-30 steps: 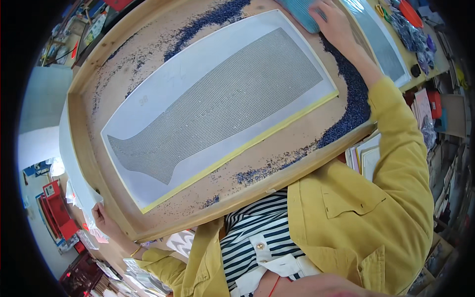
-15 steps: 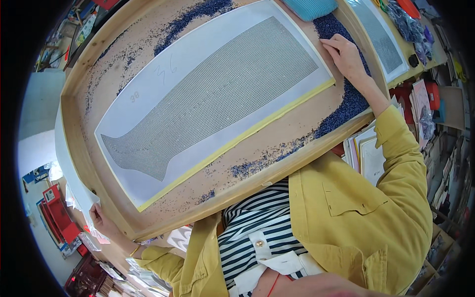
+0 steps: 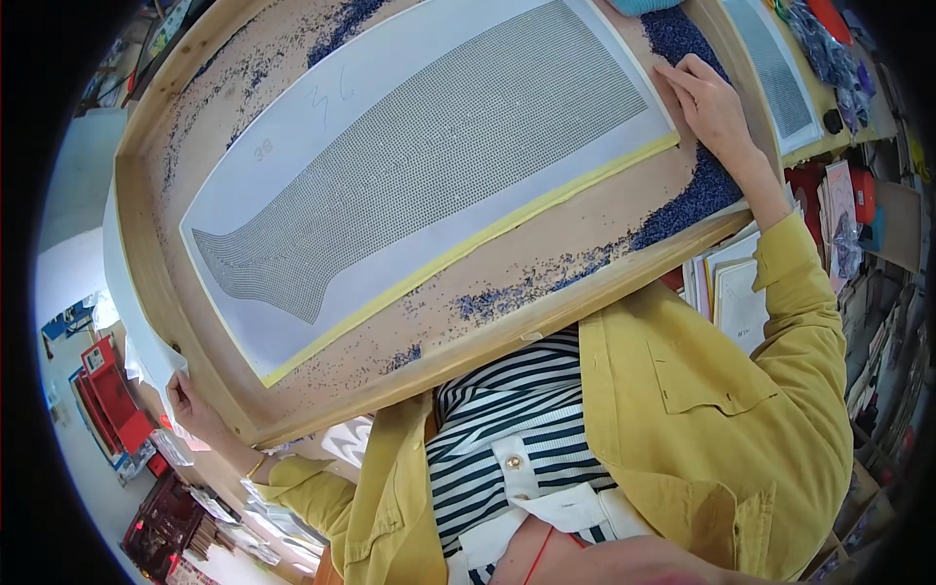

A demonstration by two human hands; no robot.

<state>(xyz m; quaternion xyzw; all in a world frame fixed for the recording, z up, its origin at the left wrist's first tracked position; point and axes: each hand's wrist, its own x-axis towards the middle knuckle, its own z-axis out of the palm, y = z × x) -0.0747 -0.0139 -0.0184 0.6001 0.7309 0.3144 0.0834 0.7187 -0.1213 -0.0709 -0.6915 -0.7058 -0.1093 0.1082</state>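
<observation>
A white stencil sheet [image 3: 283, 187] with a dense field of small dark dots in a leg-like shape lies inside the wooden tray [image 3: 507, 338]. Yellow tape [image 3: 468, 255] runs along its near edge. Dark blue grains [image 3: 675, 216] are heaped along the tray's right side and strewn thinly elsewhere. My right hand [image 3: 720, 115] hovers over that right side, thumb and index finger pinched beside the sheet's right edge; anything between them is too small to make out. Outside the tray's left wall, my left hand [image 3: 198, 409] is closed on the corner of a white paper [image 3: 136, 292].
A turquoise pad [image 3: 639, 5] sits at the tray's far right. Beyond the right wall are another dotted sheet [image 3: 775, 73] and a plastic bag [image 3: 829, 58]. Folders [image 3: 731, 292] stand below at the right. Red boxes [image 3: 109, 395] are on the far left.
In the view, the tray's right side and my right hand have shifted right, while the left side has moved slightly up. Both hands keep their closed shape.
</observation>
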